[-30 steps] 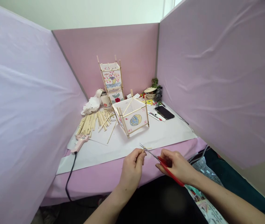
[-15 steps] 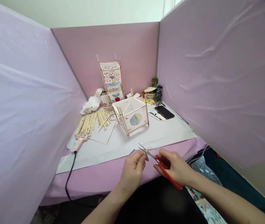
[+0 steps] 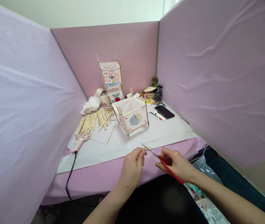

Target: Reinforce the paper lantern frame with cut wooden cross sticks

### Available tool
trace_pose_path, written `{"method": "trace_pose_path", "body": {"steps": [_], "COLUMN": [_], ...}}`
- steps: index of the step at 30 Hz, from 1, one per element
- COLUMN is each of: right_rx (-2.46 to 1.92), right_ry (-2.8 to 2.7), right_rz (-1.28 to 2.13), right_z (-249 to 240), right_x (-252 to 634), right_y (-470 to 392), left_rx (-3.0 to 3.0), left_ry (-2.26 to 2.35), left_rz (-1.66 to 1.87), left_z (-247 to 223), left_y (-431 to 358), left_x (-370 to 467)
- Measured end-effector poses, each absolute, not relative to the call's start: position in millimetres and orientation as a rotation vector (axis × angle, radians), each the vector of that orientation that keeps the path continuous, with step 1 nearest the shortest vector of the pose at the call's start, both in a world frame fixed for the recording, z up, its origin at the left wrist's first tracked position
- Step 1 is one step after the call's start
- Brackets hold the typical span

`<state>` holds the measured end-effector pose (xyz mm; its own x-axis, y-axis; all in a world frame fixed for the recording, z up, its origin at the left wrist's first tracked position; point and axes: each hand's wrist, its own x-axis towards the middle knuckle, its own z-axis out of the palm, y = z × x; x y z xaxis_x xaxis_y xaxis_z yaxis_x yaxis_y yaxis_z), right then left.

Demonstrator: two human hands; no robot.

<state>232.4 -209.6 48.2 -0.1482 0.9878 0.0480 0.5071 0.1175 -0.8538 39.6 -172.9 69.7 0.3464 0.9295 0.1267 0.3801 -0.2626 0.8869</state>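
Observation:
My right hand (image 3: 175, 163) is closed around the red handles of a pair of scissors (image 3: 169, 169), whose narrow blades point up and left. In a pinch, my left hand (image 3: 132, 165) holds a small piece of thin wooden stick (image 3: 144, 149), and the blade tips cross right beside it. Most of that piece is hidden by my fingers. Beyond both hands stands a square paper lantern (image 3: 136, 119) with a stick frame and a drawn blue and yellow round picture. Small stick bits (image 3: 149, 147) lie on the white sheet close to the blades.
On the left lie a pile of wooden sticks (image 3: 88, 122) and a pink glue gun (image 3: 80, 144) with a black cord. A taller decorated lantern (image 3: 111, 76) stands behind. A phone (image 3: 164, 111) and several pens (image 3: 154, 115) rest at right. Pink panels (image 3: 132, 56) enclose the table.
The scissor blades have come together from a wider spread, and the handles have closed too. My left hand has shifted slightly left.

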Motion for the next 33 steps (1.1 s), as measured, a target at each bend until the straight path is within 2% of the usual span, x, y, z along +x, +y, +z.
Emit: {"method": "trace_pose_path", "body": {"steps": [6, 20, 25, 29, 33], "right_rx": [-1.435, -1.428, -1.463, -1.488, -1.462], "right_ry": [-1.778, -1.833, -1.759, -1.725, -1.777], "right_rz": [0.925, 0.896, 0.917, 0.917, 0.898], "right_z": [61.7, 55.2, 49.2, 50.3, 57.5], "right_x": [221.9, 236.6, 240.1, 235.6, 227.4], "right_y": [-206.6, -209.4, -210.5, -209.2, -207.4], "left_rx": [1.803, 1.413, 1.682, 1.997, 2.066], "left_ry": [1.088, 0.855, 0.987, 1.132, 1.085], "left_rz": [0.838, 0.658, 0.756, 0.87, 0.86], "left_z": [55.8, 78.2, 84.1, 72.0, 60.9], "left_y": [-177.6, -163.7, -163.1, -170.7, -177.2], "left_x": [46.4, 30.9, 33.6, 41.5, 47.6]}}
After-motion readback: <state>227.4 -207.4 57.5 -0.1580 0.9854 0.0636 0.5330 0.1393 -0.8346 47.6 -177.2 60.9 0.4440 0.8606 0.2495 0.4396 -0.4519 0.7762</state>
